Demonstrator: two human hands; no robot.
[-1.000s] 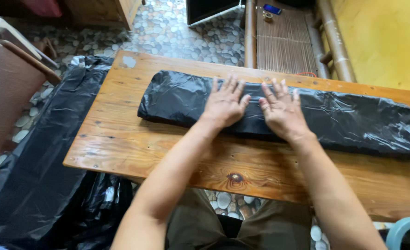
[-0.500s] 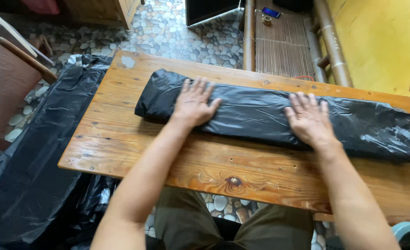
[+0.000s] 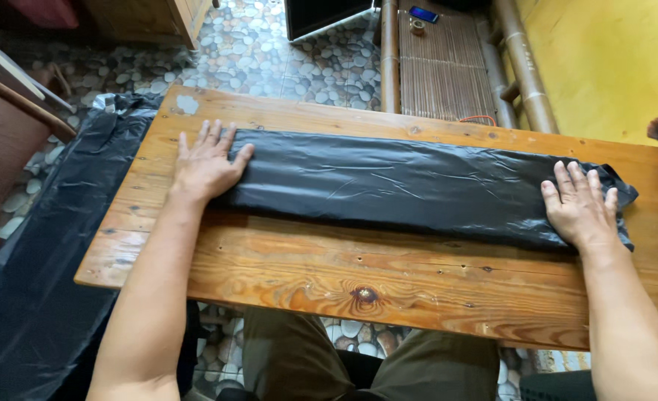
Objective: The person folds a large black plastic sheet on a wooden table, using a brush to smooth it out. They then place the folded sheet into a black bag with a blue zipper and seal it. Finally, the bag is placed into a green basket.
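The folded black plastic sheet (image 3: 410,186) lay lengthwise on the wooden bench (image 3: 329,275). The left hand (image 3: 204,165) and right hand (image 3: 580,208) pressed flat and open on its opposite ends, apparently smoothing it; another fold would need gripped edges.

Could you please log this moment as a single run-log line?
left hand: flat on left end of folded black plastic sheet | right hand: flat on right end | sheet: lengthwise on wooden table

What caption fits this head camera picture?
Left hand and right hand press flat a long folded black plastic sheet on a wooden table.
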